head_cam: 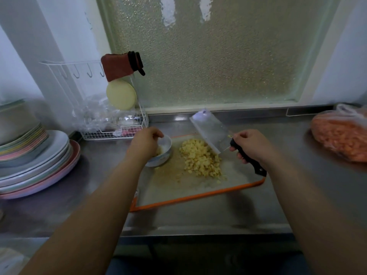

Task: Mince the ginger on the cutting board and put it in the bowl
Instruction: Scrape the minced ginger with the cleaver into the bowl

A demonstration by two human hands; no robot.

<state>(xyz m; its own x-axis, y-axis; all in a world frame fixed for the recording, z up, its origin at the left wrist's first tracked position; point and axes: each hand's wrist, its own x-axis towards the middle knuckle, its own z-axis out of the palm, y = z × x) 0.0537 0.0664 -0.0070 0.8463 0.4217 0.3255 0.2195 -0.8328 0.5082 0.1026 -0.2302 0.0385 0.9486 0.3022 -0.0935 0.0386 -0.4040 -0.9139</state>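
Dim, soft backlight through frosted window (pixel 208 56); wide-angle edge warp; slight blur throughout.

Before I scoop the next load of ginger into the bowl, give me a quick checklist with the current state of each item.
1. Right hand has a firm grip on the cleaver handle: ok.
2. Blade lifted off the minced ginger: ok.
3. Bowl close beside the pile, at the cutting board edge: ok.
4. Left hand over the bowl, away from the blade: ok.
5. Room left in the bowl: cannot tell, the hand covers it.
6. Ginger gathered in one pile: not ok, bits scattered nearby.
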